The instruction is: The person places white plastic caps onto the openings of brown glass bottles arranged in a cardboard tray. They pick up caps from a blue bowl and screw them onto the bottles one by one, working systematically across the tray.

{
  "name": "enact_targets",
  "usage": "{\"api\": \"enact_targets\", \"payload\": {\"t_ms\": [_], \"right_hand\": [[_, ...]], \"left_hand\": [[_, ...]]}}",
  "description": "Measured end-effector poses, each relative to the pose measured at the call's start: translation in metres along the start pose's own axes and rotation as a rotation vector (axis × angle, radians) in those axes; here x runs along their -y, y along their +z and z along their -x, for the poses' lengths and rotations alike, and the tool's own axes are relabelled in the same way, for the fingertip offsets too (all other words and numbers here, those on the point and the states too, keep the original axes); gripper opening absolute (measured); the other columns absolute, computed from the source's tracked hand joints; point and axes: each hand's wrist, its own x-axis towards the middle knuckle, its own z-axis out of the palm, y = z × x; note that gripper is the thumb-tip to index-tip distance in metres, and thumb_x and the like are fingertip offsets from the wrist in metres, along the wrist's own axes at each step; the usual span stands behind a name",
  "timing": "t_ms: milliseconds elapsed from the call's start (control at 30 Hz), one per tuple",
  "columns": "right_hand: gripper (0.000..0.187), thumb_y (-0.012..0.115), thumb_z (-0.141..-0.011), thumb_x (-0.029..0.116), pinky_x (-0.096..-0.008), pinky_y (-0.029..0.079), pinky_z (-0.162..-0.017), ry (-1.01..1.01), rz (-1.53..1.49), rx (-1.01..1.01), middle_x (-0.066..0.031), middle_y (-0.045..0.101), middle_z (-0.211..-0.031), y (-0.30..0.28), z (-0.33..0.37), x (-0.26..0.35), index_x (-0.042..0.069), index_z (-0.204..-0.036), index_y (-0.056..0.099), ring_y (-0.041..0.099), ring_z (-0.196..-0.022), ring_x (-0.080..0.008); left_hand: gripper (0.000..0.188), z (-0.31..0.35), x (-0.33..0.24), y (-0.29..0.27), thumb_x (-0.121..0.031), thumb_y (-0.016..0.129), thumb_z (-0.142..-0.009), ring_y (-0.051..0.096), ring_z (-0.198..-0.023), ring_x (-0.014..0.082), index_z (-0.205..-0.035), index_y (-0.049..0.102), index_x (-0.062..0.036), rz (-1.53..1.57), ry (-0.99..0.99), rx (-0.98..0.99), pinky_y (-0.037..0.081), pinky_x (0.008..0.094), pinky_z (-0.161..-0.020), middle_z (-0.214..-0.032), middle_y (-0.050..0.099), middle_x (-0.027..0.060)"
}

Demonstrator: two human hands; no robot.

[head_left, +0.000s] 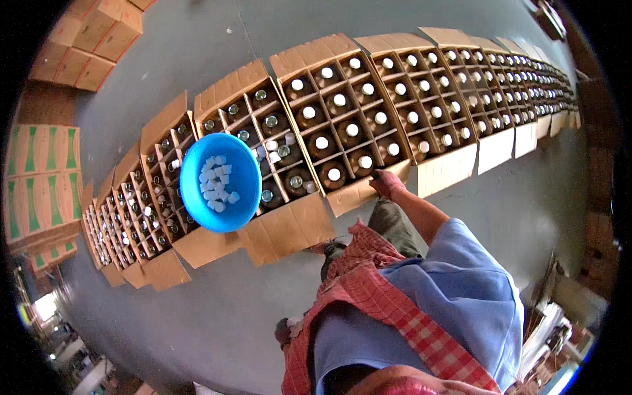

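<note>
My right hand (388,183) rests at the near edge of an open cardboard carton (359,194), its fingers curled over the rim beside the front bottles. Cardboard dividers part this carton into cells, and brown bottles with white caps (334,174) stand upright in them. The carton to its left holds bottles with bare necks (296,182), with several loose white caps (274,157) among them. A round blue basin (251,197) sits over the cartons farther left, with a heap of white caps (216,181) inside. I cannot make out my left hand.
A long curved row of open cartons runs from left to far right; bottles on the right wear white caps (446,139). Flaps (289,230) stick out along the near side. Green-marked boxes (43,171) and brown boxes (92,43) are stacked at left. The floor (217,309) is grey.
</note>
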Motion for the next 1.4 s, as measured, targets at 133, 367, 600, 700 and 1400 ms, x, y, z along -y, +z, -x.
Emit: {"api": "enact_targets", "payload": {"t_ms": [133, 367, 600, 700, 1400], "right_hand": [[0.036, 0.064, -0.077, 0.032, -0.0408, 0.048, -0.079, -0.021, -0.008, 0.071, -0.0164, 0.066, -0.098, 0.054, 0.018, 0.056, 0.008, -0.103, 0.062, 0.062, -0.093, -0.0336], [0.042, 0.064, -0.077, 0.043, -0.043, 0.049, -0.082, -0.046, 0.045, 0.153, -0.012, 0.065, -0.105, 0.101, 0.066, 0.12, 0.018, -0.11, 0.062, 0.061, -0.098, -0.0315], [0.044, 0.062, -0.077, 0.037, -0.0413, 0.048, -0.082, 0.211, -0.078, 0.239, -0.0177, 0.065, -0.102, 0.117, 0.053, 0.157, 0.006, -0.108, 0.062, 0.06, -0.099, -0.0352], [0.043, 0.065, -0.076, 0.04, -0.0397, 0.05, -0.073, 0.145, -0.03, 0.109, -0.0173, 0.066, -0.093, 0.148, 0.011, 0.13, 0.006, -0.103, 0.063, 0.063, -0.086, -0.0345], [0.039, 0.073, -0.068, 0.006, -0.0329, 0.053, -0.065, 0.22, -0.878, -0.104, -0.0092, 0.068, -0.082, 0.338, -0.122, 0.378, 0.007, -0.105, 0.063, 0.063, -0.066, -0.0159]], "left_hand": [[0.048, -0.02, 0.054, -0.039, -0.02, 0.077, -0.058, 0.062, -0.096, 0.0301, -0.103, 0.065, -0.0096, 0.008, 0.046, -0.055, 0.051, 0.0396, -0.082, -0.103, 0.065, 0.0112], [0.046, -0.081, 0.111, -0.087, -0.019, 0.076, -0.058, 0.062, -0.094, 0.0292, -0.102, 0.065, -0.0097, -0.032, 0.196, -0.131, 0.051, 0.0401, -0.08, -0.102, 0.066, 0.011], [0.045, -0.139, 0.148, -0.157, -0.019, 0.076, -0.059, 0.063, -0.093, 0.0283, -0.102, 0.065, -0.0098, -0.384, 0.8, -0.442, 0.051, 0.0406, -0.079, -0.101, 0.066, 0.0108], [0.042, -0.144, 0.036, -0.192, -0.017, 0.076, -0.067, 0.062, -0.082, 0.028, -0.102, 0.058, -0.0004, 0.52, 0.101, -0.013, 0.055, 0.0419, -0.064, -0.101, 0.063, 0.0112], [0.05, -0.261, 0.077, -0.243, 0.001, 0.069, -0.057, 0.062, -0.091, 0.0184, -0.107, 0.061, 0.0001, 0.16, 0.313, 0.203, 0.052, 0.0317, -0.081, -0.1, 0.065, 0.0072]]}}
